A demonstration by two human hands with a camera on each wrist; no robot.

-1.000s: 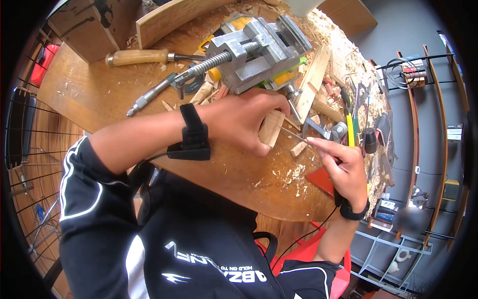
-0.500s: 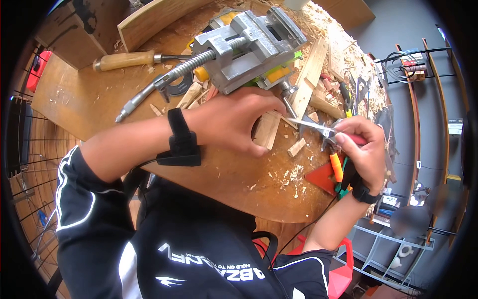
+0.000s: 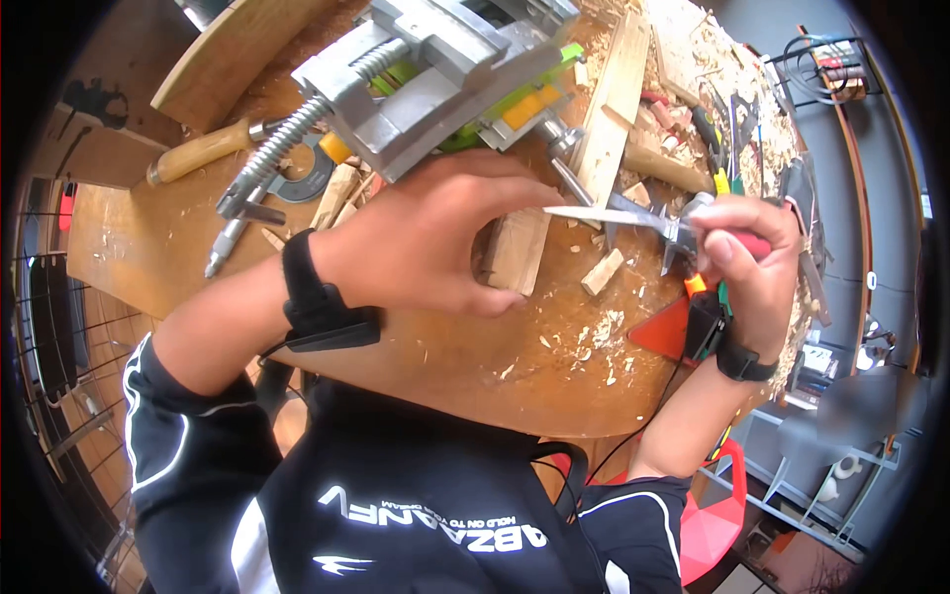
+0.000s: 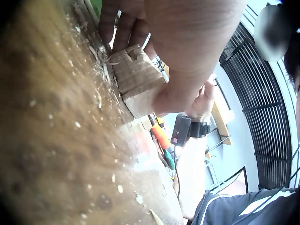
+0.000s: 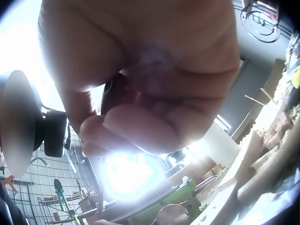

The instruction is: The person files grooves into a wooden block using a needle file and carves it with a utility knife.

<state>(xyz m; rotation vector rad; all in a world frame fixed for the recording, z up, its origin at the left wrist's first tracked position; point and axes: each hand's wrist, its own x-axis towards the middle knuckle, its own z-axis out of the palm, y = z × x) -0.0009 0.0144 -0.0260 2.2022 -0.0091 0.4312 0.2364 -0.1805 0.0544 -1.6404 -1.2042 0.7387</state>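
My left hand (image 3: 421, 233) grips a small pale wooden block (image 3: 519, 252) on the workbench, thumb on the near side and fingers on the far side. A rough notch shows in the top of the wooden block (image 4: 136, 70) in the left wrist view. In my right hand (image 3: 754, 255) is a red-handled tool with a slim, tapering metal blade (image 3: 618, 216). The fingers curl round its handle, and the blade points left, its tip overlapping the block's upper corner beside my left fingers in the head view. Palm and curled fingers hide most of the handle in the right wrist view.
A metal vise (image 3: 416, 99) stands just beyond my left hand. A wooden-handled chisel (image 3: 203, 153) lies at the left. Wood strips (image 3: 614, 119), a loose offcut (image 3: 602, 272) and shavings cover the bench (image 3: 445, 381) on the right, near a red triangular piece (image 3: 661, 332).
My right hand has drawn back to the right and turned the tool so the flat of its blade shows. The left hand keeps its hold on the block. The head view has shifted.
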